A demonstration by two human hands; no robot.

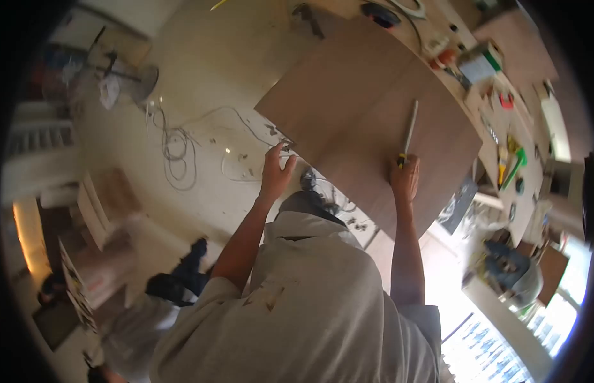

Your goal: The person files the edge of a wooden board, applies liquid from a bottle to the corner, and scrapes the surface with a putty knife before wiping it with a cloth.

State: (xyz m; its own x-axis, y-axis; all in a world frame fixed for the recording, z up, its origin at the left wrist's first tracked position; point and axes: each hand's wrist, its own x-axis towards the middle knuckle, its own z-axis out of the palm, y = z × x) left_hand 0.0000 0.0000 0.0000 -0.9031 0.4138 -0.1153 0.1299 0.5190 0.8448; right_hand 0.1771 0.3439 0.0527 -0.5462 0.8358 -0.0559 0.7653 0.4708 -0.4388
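Note:
A large brown wooden board (367,96) lies flat in front of me. My right hand (406,179) rests over its near part, its fingers closed round a long, narrow, pale-bladed tool (411,124) with a yellow-and-black handle end. The tool's exact kind is not clear; its blade points away from me across the board. To the left, my left hand (276,173) is raised just off the board's left edge, thumb and fingers apart, with nothing visible in it.
A coiled grey cable (177,153) lies on the dusty floor at left, near a fan-like stand (140,83). Along the right, a cluttered workbench (530,191) carries a tin (479,64) and a green-handled tool (516,167). Another person (140,335) is behind on the left.

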